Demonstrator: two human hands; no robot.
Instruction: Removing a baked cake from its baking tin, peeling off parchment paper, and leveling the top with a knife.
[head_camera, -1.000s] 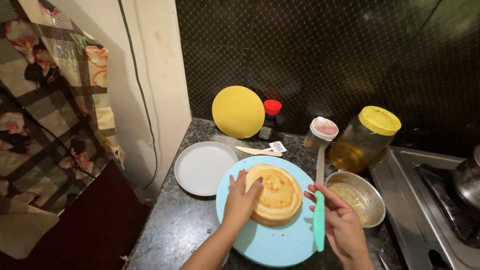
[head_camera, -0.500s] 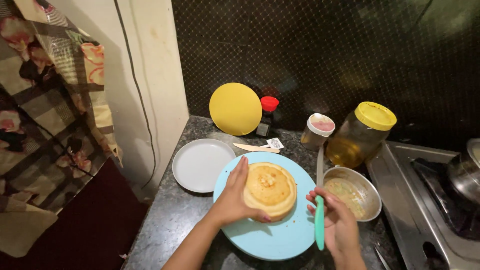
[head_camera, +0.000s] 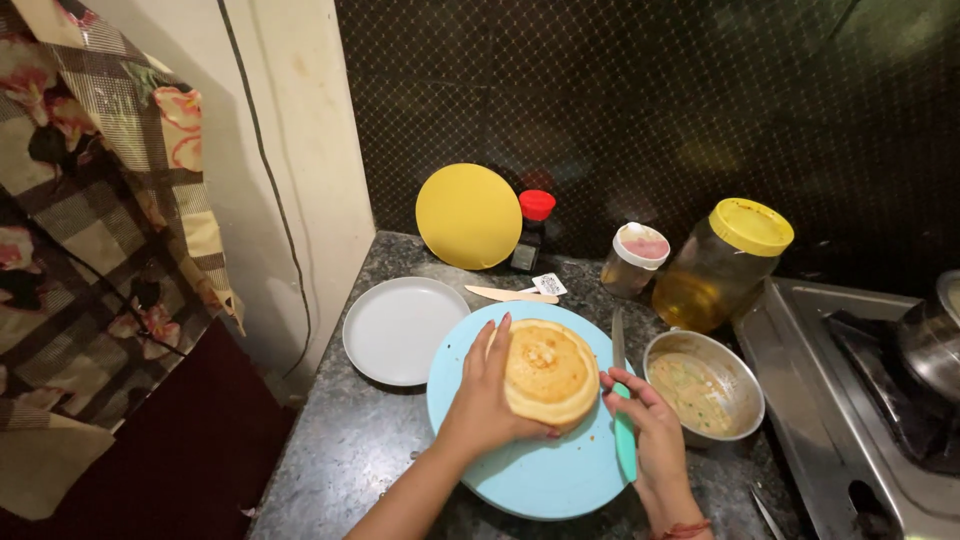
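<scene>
A round golden cake lies on a light blue round board on the dark granite counter. My left hand cups the cake's left and near side, fingers pointing away from me. My right hand grips a knife with a turquoise handle; its blade points away from me along the cake's right edge. A steel bowl with pale batter residue sits just right of the knife.
A white plate lies left of the board. Behind stand a yellow round lid, a red-capped dark bottle, a small jar, a large yellow-lidded jar and a wooden spatula. A stove is at right.
My left hand has slid from the cake's top left to wrap round its left and near side. The cake has shifted slightly. The knife stays beside the cake's right edge.
</scene>
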